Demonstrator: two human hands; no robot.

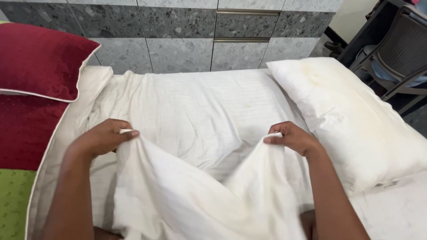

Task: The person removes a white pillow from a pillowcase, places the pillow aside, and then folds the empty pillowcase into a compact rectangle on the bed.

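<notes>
White cloth (195, 195): left hand (100, 140) and right hand (293, 138), each grip pinching a raised corner. Bare pillow (356, 120) at 3 o'clock; red cushion (38, 60) at 10 o'clock.

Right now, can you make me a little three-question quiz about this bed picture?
1. True or false: both hands pinch the same white cloth.
2. Which side of the bed has the white pillow: A) the person's left, B) the person's right, C) neither?
3. What colour is the cushion by the grey wall?

Key:
1. True. The left hand and the right hand each hold a raised fold of it in a closed grip.
2. B.
3. Dark red.
</notes>
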